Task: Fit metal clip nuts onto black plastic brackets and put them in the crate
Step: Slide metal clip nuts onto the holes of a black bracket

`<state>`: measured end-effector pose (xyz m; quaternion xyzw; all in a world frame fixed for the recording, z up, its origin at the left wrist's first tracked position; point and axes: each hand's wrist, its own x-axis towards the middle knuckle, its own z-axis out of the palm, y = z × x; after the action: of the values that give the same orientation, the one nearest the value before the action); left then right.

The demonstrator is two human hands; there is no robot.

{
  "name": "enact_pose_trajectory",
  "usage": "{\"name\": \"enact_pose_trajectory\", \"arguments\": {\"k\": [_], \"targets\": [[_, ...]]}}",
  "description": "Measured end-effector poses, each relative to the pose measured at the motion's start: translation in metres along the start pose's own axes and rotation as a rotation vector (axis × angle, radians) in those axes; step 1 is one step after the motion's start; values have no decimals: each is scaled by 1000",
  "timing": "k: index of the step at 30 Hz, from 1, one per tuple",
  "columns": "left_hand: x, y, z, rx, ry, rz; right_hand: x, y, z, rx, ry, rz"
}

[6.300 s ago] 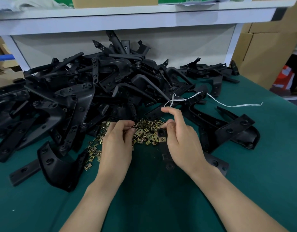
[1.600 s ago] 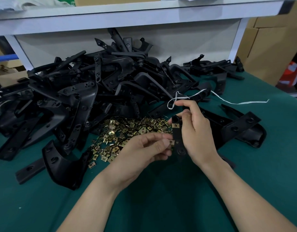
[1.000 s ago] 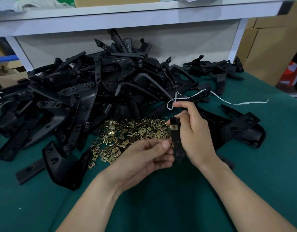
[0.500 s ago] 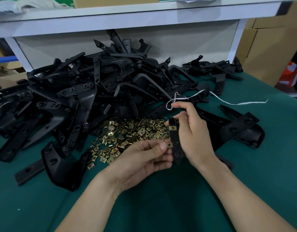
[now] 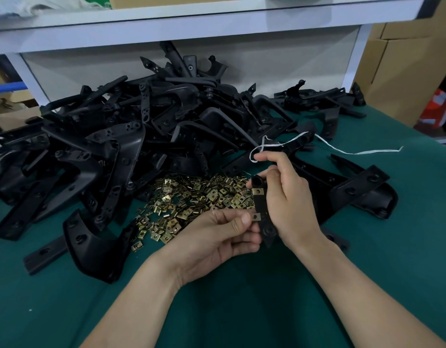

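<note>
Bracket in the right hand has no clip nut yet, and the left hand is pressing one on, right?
No. The head view shows one clip nut already on the bracket near its top; the right hand holds it while the left hand presses a second nut on.

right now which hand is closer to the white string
Right. The right hand, gripping the black bracket, has its top finger right beside the loop of the white string. The left hand sits lower, nearer the person, pinching a clip nut at the bracket.
</note>
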<state>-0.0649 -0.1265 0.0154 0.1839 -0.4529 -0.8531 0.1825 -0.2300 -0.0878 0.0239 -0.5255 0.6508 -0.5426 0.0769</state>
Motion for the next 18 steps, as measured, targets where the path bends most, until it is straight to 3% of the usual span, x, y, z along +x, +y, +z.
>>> {"name": "enact_pose_trajectory", "arguments": {"k": [18], "targets": [[0, -1, 3, 31, 16, 12, -2, -3, 1, -42, 25, -48]]}}
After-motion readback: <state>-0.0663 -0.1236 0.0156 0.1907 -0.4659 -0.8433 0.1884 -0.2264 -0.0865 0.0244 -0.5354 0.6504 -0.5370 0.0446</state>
